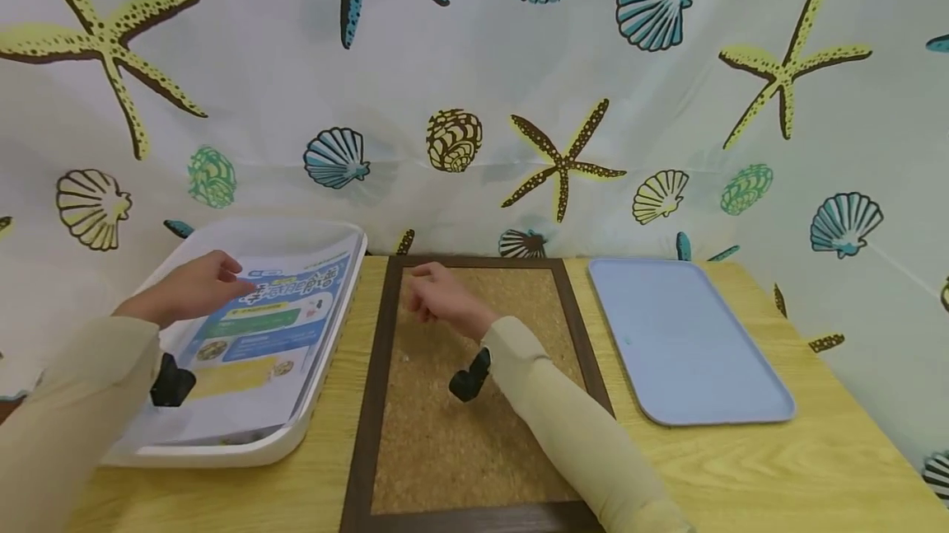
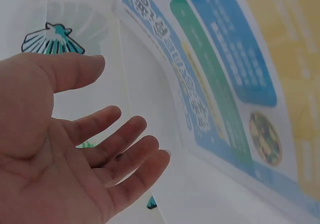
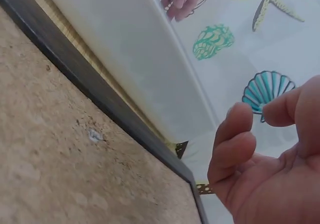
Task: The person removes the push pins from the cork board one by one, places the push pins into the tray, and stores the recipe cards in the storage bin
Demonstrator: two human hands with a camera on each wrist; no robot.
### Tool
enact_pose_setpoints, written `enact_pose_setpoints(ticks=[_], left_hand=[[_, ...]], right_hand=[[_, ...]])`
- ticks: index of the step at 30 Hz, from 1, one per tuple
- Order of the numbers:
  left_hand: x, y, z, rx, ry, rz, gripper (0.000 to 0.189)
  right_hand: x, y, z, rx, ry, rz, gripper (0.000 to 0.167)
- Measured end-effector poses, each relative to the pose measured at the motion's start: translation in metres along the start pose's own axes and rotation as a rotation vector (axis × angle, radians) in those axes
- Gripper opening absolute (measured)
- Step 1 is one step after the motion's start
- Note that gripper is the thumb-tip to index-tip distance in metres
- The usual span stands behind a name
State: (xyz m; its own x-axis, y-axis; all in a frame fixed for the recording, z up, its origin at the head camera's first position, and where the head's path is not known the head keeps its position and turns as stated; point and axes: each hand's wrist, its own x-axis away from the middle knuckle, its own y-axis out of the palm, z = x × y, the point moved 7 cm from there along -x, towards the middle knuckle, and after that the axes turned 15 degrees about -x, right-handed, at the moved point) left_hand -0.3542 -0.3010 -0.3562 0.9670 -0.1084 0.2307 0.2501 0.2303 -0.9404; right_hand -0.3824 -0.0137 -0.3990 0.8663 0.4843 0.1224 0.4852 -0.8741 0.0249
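Over the white plastic tub on the left, my left hand hovers with its fingers loosely bent. Its palm and fingers hold nothing in the left wrist view. Below it, a printed sheet with blue, green and yellow blocks lies on other paper in the tub. My right hand is above the upper left part of a cork board with a dark brown frame. In the right wrist view its fingers are loosely curled, apart from the thumb, with nothing between them. A small pale spot shows on the cork.
A light blue tray lies to the right of the cork board on the yellow wood-grain table. Behind everything hangs a white curtain printed with shells and starfish. The tub's raised wall stands close to the board's left side.
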Motion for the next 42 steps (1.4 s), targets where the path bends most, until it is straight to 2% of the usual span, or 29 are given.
enact_pose_setpoints(ticks=[6,11,15,19,26,29,35,40,42], left_hand=[[-0.003,0.010,0.025,-0.015,0.059,0.009,0.065],[-0.006,0.007,0.048,-0.014,0.115,0.024,0.065],[-0.008,0.008,0.066,0.014,0.134,0.012,0.066],[-0.007,0.011,0.079,0.043,0.151,0.014,0.065],[-0.002,0.008,0.095,0.064,0.217,0.116,0.063],[0.002,0.010,0.097,0.077,0.222,0.129,0.062],[0.010,0.018,0.108,0.148,0.237,0.100,0.063],[0.014,0.028,0.124,0.224,0.260,0.022,0.067],[0.016,0.030,0.129,0.246,0.272,0.009,0.067]], right_hand=[[0.017,-0.017,-0.001,0.013,-0.002,-0.007,0.046],[0.022,-0.038,-0.001,-0.030,0.011,0.040,0.041],[0.024,-0.054,0.002,-0.037,0.016,0.069,0.043],[0.028,-0.067,0.006,0.005,0.011,0.083,0.046],[0.038,-0.088,0.011,0.050,0.010,0.107,0.045],[0.043,-0.097,0.017,0.064,0.021,0.127,0.045],[0.061,-0.109,0.024,0.106,0.025,0.101,0.048],[0.077,-0.123,0.019,0.116,0.004,0.146,0.045],[0.082,-0.129,0.016,0.116,-0.010,0.166,0.045]])
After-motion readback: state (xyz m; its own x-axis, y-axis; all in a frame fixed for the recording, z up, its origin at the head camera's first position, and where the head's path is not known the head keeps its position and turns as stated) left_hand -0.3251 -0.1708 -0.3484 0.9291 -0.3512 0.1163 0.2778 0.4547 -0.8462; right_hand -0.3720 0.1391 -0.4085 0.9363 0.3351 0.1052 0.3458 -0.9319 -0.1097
